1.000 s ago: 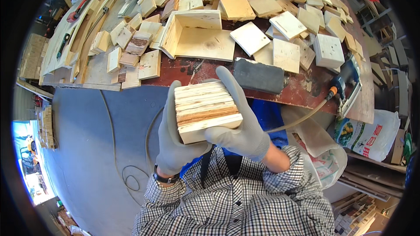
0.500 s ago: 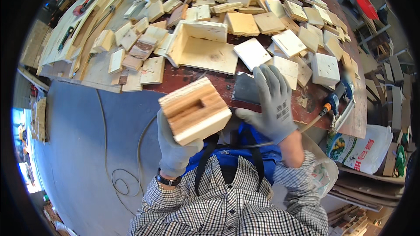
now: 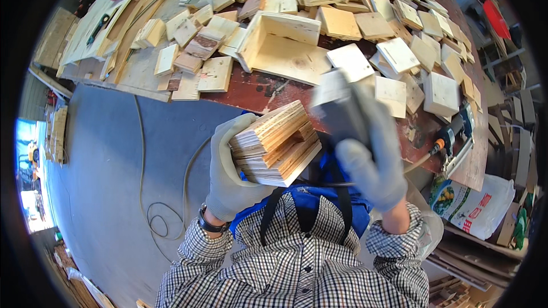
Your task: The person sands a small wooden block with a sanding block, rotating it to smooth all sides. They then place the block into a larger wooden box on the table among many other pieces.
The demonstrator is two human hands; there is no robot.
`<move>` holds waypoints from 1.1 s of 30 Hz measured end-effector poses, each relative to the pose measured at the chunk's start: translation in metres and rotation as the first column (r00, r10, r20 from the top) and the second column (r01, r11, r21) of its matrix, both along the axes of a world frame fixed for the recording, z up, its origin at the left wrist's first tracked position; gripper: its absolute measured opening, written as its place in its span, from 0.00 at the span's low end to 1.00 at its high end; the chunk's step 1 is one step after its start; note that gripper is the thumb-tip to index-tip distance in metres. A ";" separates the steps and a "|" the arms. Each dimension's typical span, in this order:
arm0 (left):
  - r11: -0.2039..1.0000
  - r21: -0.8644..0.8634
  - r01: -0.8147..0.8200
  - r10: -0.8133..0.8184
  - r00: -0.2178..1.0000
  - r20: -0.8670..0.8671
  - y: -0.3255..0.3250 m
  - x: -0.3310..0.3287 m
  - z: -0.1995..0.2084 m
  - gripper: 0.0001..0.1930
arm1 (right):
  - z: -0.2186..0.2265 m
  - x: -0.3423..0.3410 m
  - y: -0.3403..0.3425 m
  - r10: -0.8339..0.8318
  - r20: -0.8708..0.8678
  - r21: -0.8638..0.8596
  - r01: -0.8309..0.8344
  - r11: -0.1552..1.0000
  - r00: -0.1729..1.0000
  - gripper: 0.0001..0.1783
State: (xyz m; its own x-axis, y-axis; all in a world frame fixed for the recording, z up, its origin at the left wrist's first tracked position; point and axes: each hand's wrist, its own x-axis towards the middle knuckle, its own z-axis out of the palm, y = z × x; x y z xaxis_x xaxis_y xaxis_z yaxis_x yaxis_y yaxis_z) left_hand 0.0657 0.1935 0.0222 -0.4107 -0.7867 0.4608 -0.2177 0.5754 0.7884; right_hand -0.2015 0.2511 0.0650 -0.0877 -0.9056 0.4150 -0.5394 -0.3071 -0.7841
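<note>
In my left hand (image 3: 225, 179) is a small block of glued plywood layers (image 3: 274, 142) with a slot in it, tilted so the striped edge grain shows. My gloved fingers wrap its left side and underside. My right hand (image 3: 381, 165), also gloved and smeared by motion, grips a dark-faced sanding block (image 3: 345, 115) with a pale end. The sanding block is raised just to the right of the plywood piece; a narrow gap seems to part them. Beyond both hands, an open three-sided plywood box (image 3: 285, 51) rests on the table.
Many loose wood blocks (image 3: 337, 23) cover the dark red table (image 3: 251, 98). At its right edge lies a power tool (image 3: 454, 131) with a hose. Long boards (image 3: 128, 14) lie far left. A white printed sack (image 3: 476, 205) stands low right; a cable (image 3: 141, 165) trails over the floor.
My right hand, earlier open over the dark piece on the table, has picked up the sanding block. My left hand has turned the plywood block and moved it slightly right.
</note>
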 end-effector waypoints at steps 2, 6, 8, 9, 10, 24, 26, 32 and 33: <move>1.000 -0.022 0.009 -0.010 0.998 -0.054 0.002 -0.009 -0.005 0.54 | 0.000 0.024 0.003 -0.024 -0.153 -0.011 0.023 1.000 0.988 0.40; 0.999 0.014 -0.037 0.038 0.998 -0.041 0.004 -0.016 -0.006 0.54 | 0.017 0.045 0.016 0.045 -0.397 -0.043 -0.067 0.997 0.917 0.42; 0.999 0.034 -0.023 0.024 0.999 -0.035 0.008 -0.012 -0.005 0.53 | 0.003 0.038 0.008 0.000 -0.277 -0.038 -0.011 0.999 0.961 0.40; 0.999 0.043 -0.007 0.009 0.999 -0.043 0.009 -0.013 -0.006 0.53 | -0.006 0.032 0.002 -0.032 -0.226 -0.035 0.025 0.999 0.974 0.39; 0.998 0.049 0.030 -0.028 0.999 -0.042 0.010 -0.016 -0.005 0.53 | -0.015 0.027 -0.009 -0.085 -0.161 0.007 0.087 0.996 0.983 0.39; 0.998 -0.042 -0.048 0.047 0.999 -0.022 0.014 0.004 -0.004 0.54 | -0.027 0.016 -0.011 -0.182 0.077 0.038 0.179 0.983 0.980 0.38; 0.997 -0.070 -0.031 0.030 0.999 -0.018 0.009 0.002 -0.008 0.54 | -0.009 0.021 -0.007 -0.088 -0.054 -0.053 0.085 0.995 0.995 0.39; 0.994 -0.113 -0.011 0.014 0.999 0.032 0.011 -0.008 0.001 0.53 | -0.029 0.029 -0.006 -0.087 -0.178 -0.012 0.086 0.996 0.980 0.38; 0.991 -0.133 0.011 -0.008 1.000 0.020 0.008 -0.008 0.000 0.53 | -0.037 0.022 -0.017 -0.139 -0.144 0.047 0.147 0.988 0.980 0.37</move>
State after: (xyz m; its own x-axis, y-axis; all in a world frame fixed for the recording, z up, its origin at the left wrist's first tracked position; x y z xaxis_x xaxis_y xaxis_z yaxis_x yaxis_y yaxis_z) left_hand 0.0580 0.2020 0.0218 -0.4278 -0.7150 0.5530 -0.2264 0.6771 0.7002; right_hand -0.1796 0.2344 0.0279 -0.1627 -0.9104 0.3805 -0.6804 -0.1758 -0.7114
